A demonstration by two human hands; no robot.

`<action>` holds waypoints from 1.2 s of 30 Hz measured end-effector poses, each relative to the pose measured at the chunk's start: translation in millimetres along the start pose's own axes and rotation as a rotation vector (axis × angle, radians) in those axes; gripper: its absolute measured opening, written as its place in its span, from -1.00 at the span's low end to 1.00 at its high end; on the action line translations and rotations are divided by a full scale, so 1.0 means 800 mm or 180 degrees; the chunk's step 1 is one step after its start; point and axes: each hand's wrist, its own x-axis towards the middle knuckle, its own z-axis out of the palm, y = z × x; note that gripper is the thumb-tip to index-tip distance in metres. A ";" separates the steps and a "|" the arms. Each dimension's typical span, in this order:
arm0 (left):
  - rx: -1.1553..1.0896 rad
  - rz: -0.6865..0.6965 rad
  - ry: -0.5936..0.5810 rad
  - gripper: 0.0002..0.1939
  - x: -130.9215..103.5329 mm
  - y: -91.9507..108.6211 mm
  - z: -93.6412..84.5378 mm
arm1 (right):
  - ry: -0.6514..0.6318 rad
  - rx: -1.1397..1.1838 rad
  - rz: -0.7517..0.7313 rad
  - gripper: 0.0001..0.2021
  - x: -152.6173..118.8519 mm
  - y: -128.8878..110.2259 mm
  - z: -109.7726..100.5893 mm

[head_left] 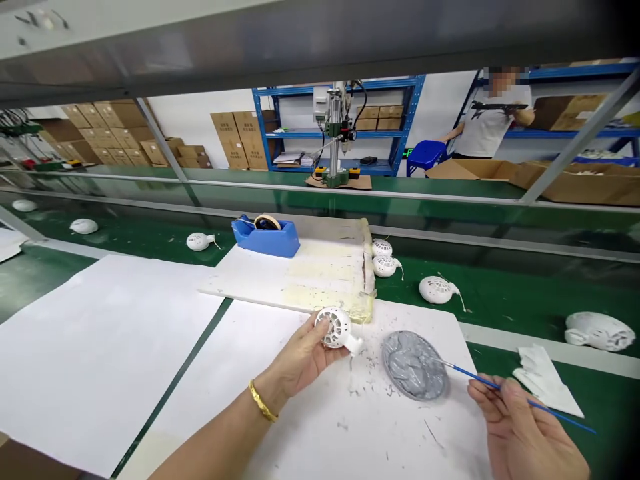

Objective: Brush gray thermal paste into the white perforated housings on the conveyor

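My left hand (305,357) is closed around a round white vented plastic housing (334,328), thumb on its slotted face, a short stem pointing down to the right. In my right hand (525,427) a thin paintbrush (480,379) with a blue handle is pinched between thumb and fingers. The brush tip rests in grey paste (413,363) that fills a shallow round dish (386,373). Dish and left hand are over a white board (400,440) marked with grey smears.
More white housings (438,290) lie along the green surface behind, some with thin cords. A blue tape dispenser (267,239) stands on a white panel (320,267). Crumpled tissue (545,380) is at the right. A metal shelf (320,40) hangs overhead. A person (493,120) stands in the background.
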 end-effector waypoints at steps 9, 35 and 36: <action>-0.0112 -0.0137 0.0391 -0.60 -0.001 -0.001 -0.005 | -0.0008 0.0064 0.0040 -0.70 -0.004 -0.003 0.003; 0.1291 -0.0562 -0.0373 -0.23 -0.014 -0.009 0.038 | 0.0141 0.0292 -0.0185 -0.68 -0.016 -0.023 0.035; 0.1312 -0.0558 -0.0390 -0.23 -0.014 -0.011 0.040 | 0.0130 0.0316 -0.0200 -0.69 -0.018 -0.026 0.037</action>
